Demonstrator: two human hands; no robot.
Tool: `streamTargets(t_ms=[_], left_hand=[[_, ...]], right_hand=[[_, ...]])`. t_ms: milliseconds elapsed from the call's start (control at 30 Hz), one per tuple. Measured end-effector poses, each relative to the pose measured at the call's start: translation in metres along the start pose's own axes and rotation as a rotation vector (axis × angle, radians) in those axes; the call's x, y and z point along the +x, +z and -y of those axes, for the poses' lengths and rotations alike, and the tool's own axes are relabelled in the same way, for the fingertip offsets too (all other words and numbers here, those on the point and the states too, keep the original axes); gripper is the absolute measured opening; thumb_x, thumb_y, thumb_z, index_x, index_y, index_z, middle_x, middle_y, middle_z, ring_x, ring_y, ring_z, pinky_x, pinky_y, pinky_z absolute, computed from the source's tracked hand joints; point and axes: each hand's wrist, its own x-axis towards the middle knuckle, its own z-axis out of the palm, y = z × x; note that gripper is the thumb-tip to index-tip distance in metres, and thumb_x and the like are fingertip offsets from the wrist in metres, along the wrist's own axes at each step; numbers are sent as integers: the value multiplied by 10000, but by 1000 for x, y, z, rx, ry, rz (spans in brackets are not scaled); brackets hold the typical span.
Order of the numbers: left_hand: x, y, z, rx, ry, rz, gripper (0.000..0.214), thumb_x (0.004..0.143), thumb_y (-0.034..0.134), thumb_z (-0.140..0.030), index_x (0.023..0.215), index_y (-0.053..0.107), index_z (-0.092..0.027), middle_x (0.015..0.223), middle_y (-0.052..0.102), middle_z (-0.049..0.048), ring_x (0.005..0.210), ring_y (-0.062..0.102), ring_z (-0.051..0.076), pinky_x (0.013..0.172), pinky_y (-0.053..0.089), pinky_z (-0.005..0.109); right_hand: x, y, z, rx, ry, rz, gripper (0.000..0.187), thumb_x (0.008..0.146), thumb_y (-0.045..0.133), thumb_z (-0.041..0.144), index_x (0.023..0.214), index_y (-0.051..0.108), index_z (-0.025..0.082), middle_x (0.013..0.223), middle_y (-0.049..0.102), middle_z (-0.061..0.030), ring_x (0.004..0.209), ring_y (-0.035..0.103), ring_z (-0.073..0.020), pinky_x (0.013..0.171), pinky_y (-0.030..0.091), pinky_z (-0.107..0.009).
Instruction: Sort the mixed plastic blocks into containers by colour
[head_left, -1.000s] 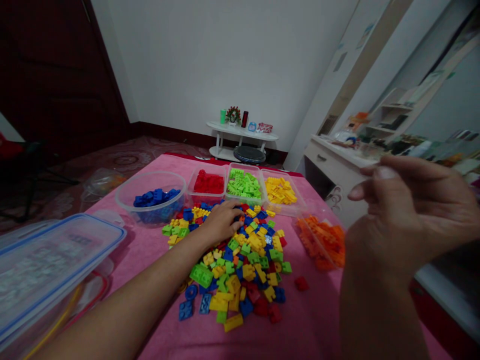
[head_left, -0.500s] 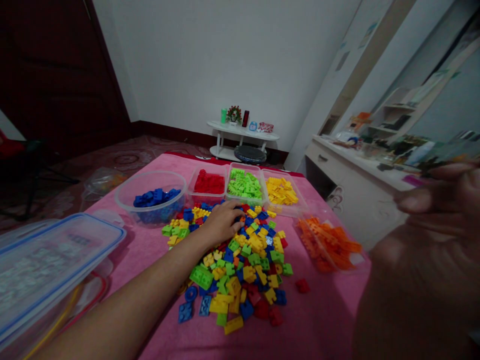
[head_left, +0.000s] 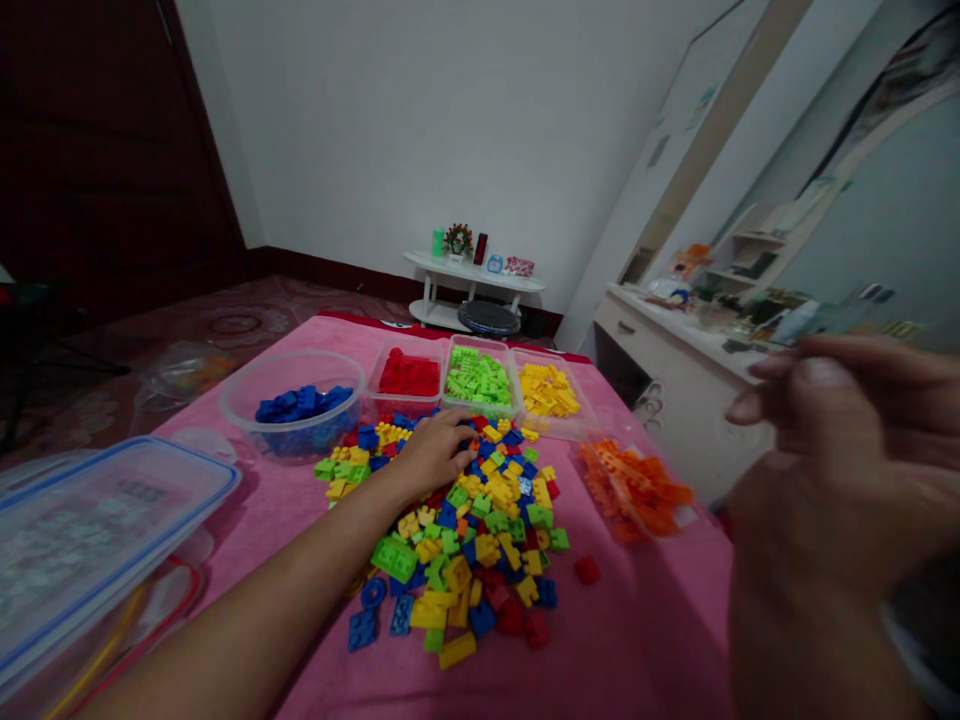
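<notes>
A mixed pile of plastic building bricks [head_left: 480, 520], in yellow, green, blue, red and orange, is heaped on the pink cloth [head_left: 607, 640]. My left hand [head_left: 433, 452] rests on the far part of this pile, palm down, its fingers slightly apart over the bricks. At the right, my right hand [head_left: 832, 470] is raised near the camera, beyond the table's edge. Its fingers are curled in against the thumb; blur hides whether anything is between them. Closest to it is the clear container of orange bricks [head_left: 637, 490].
Beyond the pile stand clear boxes of red bricks [head_left: 409, 373], green bricks [head_left: 478, 378] and yellow bricks [head_left: 549, 390]. A round tub [head_left: 292, 440] holds blue bricks. Blue-rimmed lidded box [head_left: 112, 540] sits at left. A white dresser [head_left: 637, 335] stands on the right.
The view has shifted slightly, moving the scene leftward. My right hand has turned, and its fingers show more clearly. My left hand stays on the pile.
</notes>
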Motion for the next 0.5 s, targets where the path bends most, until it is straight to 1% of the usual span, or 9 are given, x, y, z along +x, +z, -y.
streamTargets(t_ms=[33, 67, 133, 167, 233, 300, 333, 400, 500], left_hand=[[0, 0, 0, -1, 4, -6, 283, 832, 556, -277, 1079, 671, -201, 1327, 529, 88, 1222, 478, 250, 1027, 396, 396], [0, -1, 0, -2, 9, -9, 279, 832, 556, -278, 1075, 672, -202, 1322, 532, 86, 1220, 480, 248, 1026, 397, 394], [0, -2, -1, -5, 13, -9, 257, 830, 556, -272, 1046, 679, -207, 1310, 538, 82, 1211, 486, 244, 1013, 406, 390], [1, -2, -1, -9, 11, -8, 244, 828, 556, -266, 1028, 683, -208, 1305, 540, 82, 1208, 488, 244, 1004, 413, 389], [1, -3, -2, -18, 4, -3, 230, 824, 558, -259, 1009, 685, -211, 1300, 542, 82, 1207, 487, 247, 991, 421, 393], [1, -4, -3, -19, -4, -1, 239, 821, 562, -255, 1023, 681, -211, 1305, 538, 85, 1212, 483, 251, 993, 418, 402], [1, -4, -3, -16, -3, 1, 248, 821, 563, -254, 1036, 678, -212, 1314, 533, 86, 1218, 479, 252, 999, 413, 405], [1, -4, -3, -6, 3, 6, 263, 823, 560, -253, 1057, 673, -210, 1333, 521, 88, 1229, 472, 253, 1008, 407, 406], [0, -2, -2, 2, 7, 6, 272, 827, 558, -258, 1069, 671, -208, 1347, 509, 87, 1229, 473, 256, 1011, 406, 408]], right_hand=[[1, -7, -7, -84, -11, 57, 136, 778, 626, 195, 902, 679, 209, 769, 629, 14, 611, 574, -111, 522, 454, -262], [2, -17, -17, -187, -11, 167, 133, 760, 647, 196, 885, 692, 194, 760, 652, 4, 598, 586, -123, 542, 470, -278], [0, -44, -43, -413, 56, 470, 116, 773, 634, 255, 849, 709, 208, 794, 690, -7, 667, 623, -152, 642, 504, -314], [-4, -58, -58, -471, 63, 598, 127, 775, 629, 294, 821, 716, 214, 823, 700, -18, 721, 638, -174, 683, 514, -338], [-15, -86, -87, -521, 65, 798, 166, 794, 601, 342, 811, 725, 232, 845, 707, -33, 810, 648, -209, 770, 520, -390], [-27, -104, -113, -522, 60, 999, 202, 826, 569, 356, 882, 737, 257, 961, 707, -59, 938, 632, -236, 866, 496, -437], [-33, -109, -125, -522, 55, 1056, 230, 841, 554, 369, 943, 734, 268, 1058, 689, -70, 1017, 609, -250, 915, 473, -459], [-40, -110, -144, -552, 36, 1144, 301, 854, 536, 401, 1081, 699, 289, 1239, 612, -76, 1162, 534, -275, 1000, 407, -499], [-43, -96, -165, -632, -5, 1225, 421, 878, 489, 430, 1258, 593, 279, 1399, 476, -87, 1284, 424, -284, 1069, 327, -510]])
